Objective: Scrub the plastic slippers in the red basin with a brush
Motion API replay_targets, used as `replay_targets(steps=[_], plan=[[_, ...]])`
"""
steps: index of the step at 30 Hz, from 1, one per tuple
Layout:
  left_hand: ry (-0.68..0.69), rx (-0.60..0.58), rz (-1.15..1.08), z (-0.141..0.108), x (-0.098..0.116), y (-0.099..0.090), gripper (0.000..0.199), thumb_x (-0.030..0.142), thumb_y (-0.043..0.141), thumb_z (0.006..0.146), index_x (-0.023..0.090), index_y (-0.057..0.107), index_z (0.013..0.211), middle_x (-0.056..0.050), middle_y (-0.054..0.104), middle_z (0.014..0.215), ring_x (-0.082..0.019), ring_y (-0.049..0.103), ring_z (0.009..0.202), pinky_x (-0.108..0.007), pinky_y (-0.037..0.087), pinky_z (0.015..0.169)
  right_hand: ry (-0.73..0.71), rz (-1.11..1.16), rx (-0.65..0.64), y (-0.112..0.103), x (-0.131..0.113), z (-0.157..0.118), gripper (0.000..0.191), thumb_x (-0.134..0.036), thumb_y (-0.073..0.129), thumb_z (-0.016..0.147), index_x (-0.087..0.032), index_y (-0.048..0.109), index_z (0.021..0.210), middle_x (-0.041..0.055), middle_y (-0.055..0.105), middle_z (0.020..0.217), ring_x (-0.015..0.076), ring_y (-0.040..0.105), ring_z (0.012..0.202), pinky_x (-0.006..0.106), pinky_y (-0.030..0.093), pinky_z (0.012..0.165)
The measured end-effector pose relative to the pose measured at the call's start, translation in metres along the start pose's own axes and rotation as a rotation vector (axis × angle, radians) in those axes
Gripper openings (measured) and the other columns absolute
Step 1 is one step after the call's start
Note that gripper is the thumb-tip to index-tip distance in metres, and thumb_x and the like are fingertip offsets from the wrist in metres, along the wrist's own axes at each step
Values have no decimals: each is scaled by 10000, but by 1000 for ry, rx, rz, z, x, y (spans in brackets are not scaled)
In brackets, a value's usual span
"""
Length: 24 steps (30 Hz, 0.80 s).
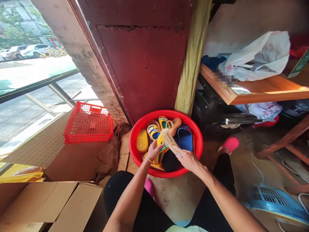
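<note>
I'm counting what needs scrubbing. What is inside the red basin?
The red basin holds several sandals: yellow ones, a blue one and a dark one. The right hand holds a brush over them. The basin's bottom is covered.

Dark red door [145, 64] (paint cracked), wooden table [265, 90], daylit window [29, 64].

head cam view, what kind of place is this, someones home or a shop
Probably the doorway of a modest home or small shopfront opening onto a street. A red door stands beside the paved road outside, a red basin of slippers sits on the bare floor, and a cluttered wooden table stands close by.
</note>
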<state>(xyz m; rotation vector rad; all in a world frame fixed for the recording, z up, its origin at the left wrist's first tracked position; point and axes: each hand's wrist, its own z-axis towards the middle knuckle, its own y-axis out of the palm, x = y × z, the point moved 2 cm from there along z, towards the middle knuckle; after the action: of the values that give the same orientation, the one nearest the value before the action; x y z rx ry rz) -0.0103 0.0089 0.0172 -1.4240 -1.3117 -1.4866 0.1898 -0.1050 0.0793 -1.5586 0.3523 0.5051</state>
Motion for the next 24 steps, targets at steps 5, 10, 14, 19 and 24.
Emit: replay_targets(steps=[5,10,14,19,24], plan=[[-48,-108,-116,-22,13,0,610,418,864,675,151,678,1191,-89,762,1040,-251,703,916,-334,561,807,53,-146,46,20,-18,41,587,-269,407,1018,-318,339,1599,104,746,1205,237,743,1003,330,556,877],[-121,-46,-194,-27,12,-9,668,414,896,634,164,675,1212,-87,763,1055,-252,713,933,-323,566,804,21,26,-8,18,2,36,592,-246,438,979,-352,408,1560,28,726,1286,209,732,1058,317,545,932],[-148,25,-239,-18,9,-10,619,434,889,639,164,680,1155,-81,764,998,-239,722,879,-322,574,781,118,97,-242,10,24,13,513,-294,491,951,-331,569,1457,23,788,1101,214,767,749,315,584,743],[-85,42,-126,-9,4,-7,566,499,827,726,159,672,1151,-99,746,1093,-250,700,987,-343,562,878,135,82,-52,11,21,14,524,-299,478,969,-296,520,1492,54,737,1260,240,738,1045,345,560,896],[4,34,41,1,-5,-15,865,419,916,637,199,535,1381,-118,688,1243,-280,649,1134,-383,514,979,75,32,-94,20,11,19,551,-227,472,953,-336,521,1490,46,765,1198,238,745,1028,349,538,928]])
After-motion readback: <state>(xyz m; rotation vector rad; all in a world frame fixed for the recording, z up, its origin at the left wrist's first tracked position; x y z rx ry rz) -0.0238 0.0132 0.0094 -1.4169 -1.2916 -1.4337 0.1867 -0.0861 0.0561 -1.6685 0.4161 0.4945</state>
